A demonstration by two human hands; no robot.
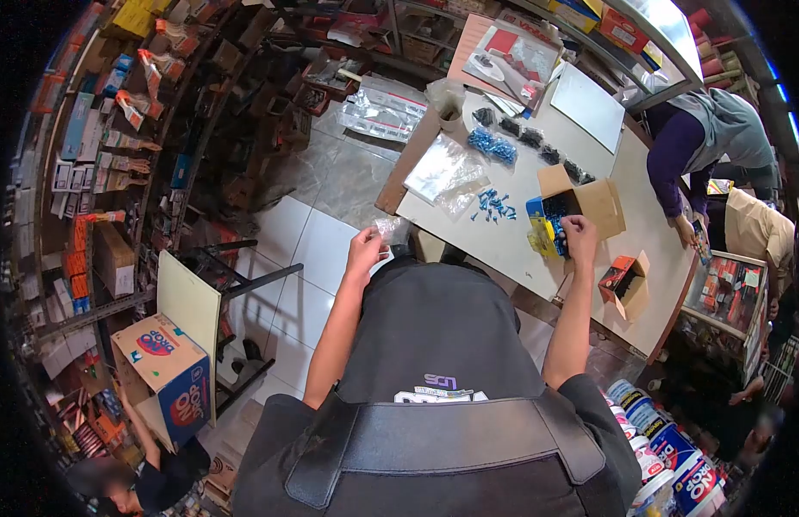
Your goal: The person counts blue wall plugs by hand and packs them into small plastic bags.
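I saw my right hand (579, 229) closed in a fist over the open cardboard box (589, 202) of blue pieces (555, 215), my left hand (365, 250) pinching a small clear bag (387, 227), its contents unreadable.

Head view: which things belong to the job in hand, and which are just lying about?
In hand:
left hand with small clear bag
right hand at open carton of blue parts
loose blue parts

Lying about:
small red box
paint cans
blue-and-white carton
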